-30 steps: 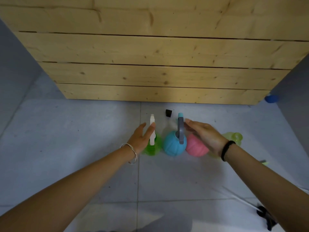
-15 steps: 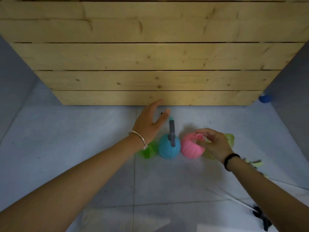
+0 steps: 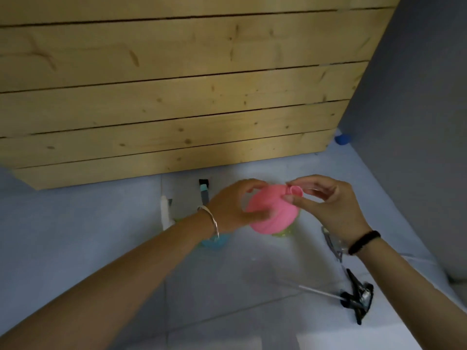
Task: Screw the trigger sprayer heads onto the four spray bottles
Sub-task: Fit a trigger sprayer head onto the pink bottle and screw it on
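A pink round spray bottle with no sprayer head is lifted off the floor, tilted with its open neck up and to the right. My left hand grips its body from the left. My right hand pinches the neck at the top right. Under my left wrist shows part of the blue bottle, with its grey sprayer head behind. A white sprayer head stands to the left; its green bottle is almost hidden by my arm. A yellow-green bottle peeks out beneath the pink one.
A wooden plank crate stands right behind the bottles. On the pale tiled floor at the right lie a black sprayer head with a white tube and a clear one. A blue object sits by the grey wall.
My left hand came off the white sprayer head and took the pink bottle's body. My right hand took its neck, and both lifted and tilted it. The view swung to the right.
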Tool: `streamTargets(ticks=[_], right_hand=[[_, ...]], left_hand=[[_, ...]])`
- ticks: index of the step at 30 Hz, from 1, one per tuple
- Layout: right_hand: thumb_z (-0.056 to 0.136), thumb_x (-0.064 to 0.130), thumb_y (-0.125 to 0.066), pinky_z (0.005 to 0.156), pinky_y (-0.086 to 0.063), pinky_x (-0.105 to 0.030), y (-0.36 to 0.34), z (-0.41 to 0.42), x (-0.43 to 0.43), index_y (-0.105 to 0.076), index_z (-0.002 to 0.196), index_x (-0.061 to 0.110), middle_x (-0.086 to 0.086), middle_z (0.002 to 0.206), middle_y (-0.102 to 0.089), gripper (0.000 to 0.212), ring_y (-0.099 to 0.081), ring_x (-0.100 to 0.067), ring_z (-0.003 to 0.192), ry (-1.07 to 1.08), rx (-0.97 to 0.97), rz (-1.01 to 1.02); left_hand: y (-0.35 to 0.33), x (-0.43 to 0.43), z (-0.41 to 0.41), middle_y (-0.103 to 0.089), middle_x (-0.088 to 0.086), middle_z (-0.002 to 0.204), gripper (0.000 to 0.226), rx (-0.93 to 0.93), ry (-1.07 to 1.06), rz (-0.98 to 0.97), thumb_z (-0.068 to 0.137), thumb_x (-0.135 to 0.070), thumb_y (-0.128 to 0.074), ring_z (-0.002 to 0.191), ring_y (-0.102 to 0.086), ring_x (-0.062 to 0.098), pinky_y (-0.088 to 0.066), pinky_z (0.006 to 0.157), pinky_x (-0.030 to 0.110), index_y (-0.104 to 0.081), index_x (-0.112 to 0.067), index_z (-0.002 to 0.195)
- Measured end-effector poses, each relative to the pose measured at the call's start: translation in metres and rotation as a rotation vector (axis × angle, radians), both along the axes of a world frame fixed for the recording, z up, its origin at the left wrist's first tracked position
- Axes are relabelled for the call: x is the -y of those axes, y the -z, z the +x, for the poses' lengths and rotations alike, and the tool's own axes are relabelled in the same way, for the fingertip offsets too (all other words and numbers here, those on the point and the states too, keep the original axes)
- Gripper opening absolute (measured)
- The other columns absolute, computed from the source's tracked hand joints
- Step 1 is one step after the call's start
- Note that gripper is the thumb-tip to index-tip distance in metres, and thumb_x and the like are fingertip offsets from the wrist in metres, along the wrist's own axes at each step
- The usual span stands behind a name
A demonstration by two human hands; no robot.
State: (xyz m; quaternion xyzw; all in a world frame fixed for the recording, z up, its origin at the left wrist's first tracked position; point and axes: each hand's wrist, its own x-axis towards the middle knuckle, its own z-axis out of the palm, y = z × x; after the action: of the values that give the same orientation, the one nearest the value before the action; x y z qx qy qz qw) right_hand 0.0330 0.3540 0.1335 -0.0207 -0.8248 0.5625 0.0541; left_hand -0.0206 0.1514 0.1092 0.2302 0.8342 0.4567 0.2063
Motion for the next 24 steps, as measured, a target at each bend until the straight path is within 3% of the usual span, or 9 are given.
streamTargets(ticks=[2,5,7,10,13,17,20,24], right_hand=[[0.063,0.018,-0.081,0.086,-0.054,-0.023,-0.006,0.010,-0.014,-0.073,0.088,0.014,0.003,0.088,-0.077,0.027,-0.071,-0.012,0.089,0.034,0.007,-0.071],[0.058,0.019,-0.081,0.075,-0.055,-0.018,-0.006,0.023,-0.034,-0.072,0.087,0.008,0.000,0.088,-0.077,0.032,-0.071,-0.011,0.087,0.089,0.028,-0.200],[0.058,0.017,-0.080,0.071,-0.054,-0.015,-0.004,0.032,-0.047,-0.072,0.088,0.005,-0.002,0.090,-0.076,0.033,-0.071,-0.010,0.086,0.126,0.048,-0.260],[0.060,0.020,-0.079,0.073,-0.054,-0.016,0.003,0.046,-0.061,-0.071,0.090,0.010,-0.003,0.092,-0.076,0.032,-0.070,-0.010,0.086,0.144,0.096,-0.326],[0.065,0.032,-0.074,0.082,-0.056,-0.023,0.020,0.067,-0.084,-0.070,0.097,0.017,0.000,0.100,-0.075,0.036,-0.069,-0.013,0.097,0.196,0.200,-0.428],[0.080,0.016,-0.070,0.099,-0.048,-0.043,0.069,0.103,-0.126,-0.065,0.107,0.005,-0.008,0.105,-0.068,0.030,-0.062,-0.027,0.108,0.569,0.394,-0.373],[0.082,0.008,-0.069,0.101,-0.043,-0.046,0.110,0.137,-0.140,-0.058,0.114,-0.004,-0.022,0.115,-0.061,0.036,-0.057,-0.033,0.108,0.733,0.621,-0.378],[0.077,0.014,-0.075,0.096,-0.046,-0.042,0.145,0.159,-0.138,-0.051,0.121,-0.004,-0.022,0.116,-0.057,0.053,-0.055,-0.036,0.114,0.820,0.791,-0.407]], left_hand=[[0.004,-0.021,0.005,-0.048,-0.013,0.126,0.078,0.029,0.096,-0.007,0.065,-0.034,-0.084,0.114,-0.049,0.006,-0.037,0.084,0.002,-0.043,-0.026,0.132],[0.013,-0.047,0.014,-0.044,-0.016,0.128,0.094,0.082,0.155,0.007,0.057,-0.032,-0.089,0.114,-0.049,0.008,-0.041,0.083,0.010,-0.036,-0.033,0.135],[0.020,-0.062,0.022,-0.048,-0.016,0.125,0.091,0.130,0.153,0.055,0.054,-0.030,-0.090,0.111,-0.052,0.010,-0.048,0.081,0.019,-0.037,-0.040,0.128],[0.031,-0.077,0.036,-0.051,-0.012,0.123,0.089,0.142,0.135,0.072,0.048,-0.038,-0.089,0.110,-0.055,0.014,-0.053,0.084,0.030,-0.041,-0.036,0.123],[0.041,-0.087,0.050,-0.052,-0.016,0.116,0.086,0.168,0.123,0.086,0.039,-0.050,-0.082,0.104,-0.057,0.008,-0.051,0.079,0.023,-0.042,-0.041,0.115],[0.058,-0.092,0.063,-0.054,-0.013,0.118,0.087,0.237,0.115,0.078,0.039,-0.047,-0.082,0.105,-0.058,0.009,-0.054,0.082,0.030,-0.044,-0.038,0.117],[0.067,-0.100,0.069,-0.054,-0.019,0.114,0.079,0.282,0.113,0.081,0.038,-0.048,-0.082,0.101,-0.056,-0.001,-0.052,0.077,0.021,-0.044,-0.044,0.107],[0.077,-0.108,0.074,-0.053,-0.023,0.110,0.076,0.315,0.116,0.063,0.038,-0.050,-0.082,0.095,-0.055,-0.009,-0.047,0.067,0.007,-0.044,-0.047,0.103]])
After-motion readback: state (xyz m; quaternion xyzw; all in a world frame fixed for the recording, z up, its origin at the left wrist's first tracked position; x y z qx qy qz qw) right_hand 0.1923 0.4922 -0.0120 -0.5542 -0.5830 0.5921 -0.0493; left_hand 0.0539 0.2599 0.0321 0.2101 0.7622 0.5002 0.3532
